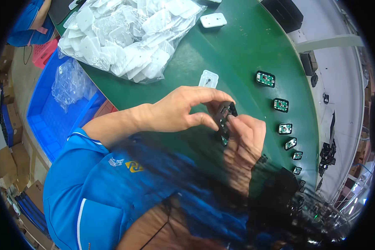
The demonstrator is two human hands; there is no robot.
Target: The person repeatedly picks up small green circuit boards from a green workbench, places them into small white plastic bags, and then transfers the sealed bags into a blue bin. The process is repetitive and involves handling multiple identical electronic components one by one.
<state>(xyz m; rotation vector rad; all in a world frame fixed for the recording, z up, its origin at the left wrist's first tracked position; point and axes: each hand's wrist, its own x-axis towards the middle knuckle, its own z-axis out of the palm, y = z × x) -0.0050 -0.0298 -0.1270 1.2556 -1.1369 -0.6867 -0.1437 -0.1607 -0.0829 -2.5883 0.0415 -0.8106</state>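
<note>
Above the green table, my left hand [171, 110] grips a small black plastic casing [224, 113] between its thumb and fingers. A bit of green circuit board shows inside the tilted casing. My right hand [249, 132] is closed at the casing's right side, its fingertips pressed against it. Strands of dark hair partly cover that hand and wrist. Just beyond the casing, a white plastic cover [208, 79] lies on the table.
A clear bag of white plastic covers [125, 37] fills the far left of the table [237, 50]. Another white cover [213, 20] lies beside it. Several black casings with green boards [281, 105] line the right side. A blue bin [41, 112] stands left, near another person's arm [39, 16].
</note>
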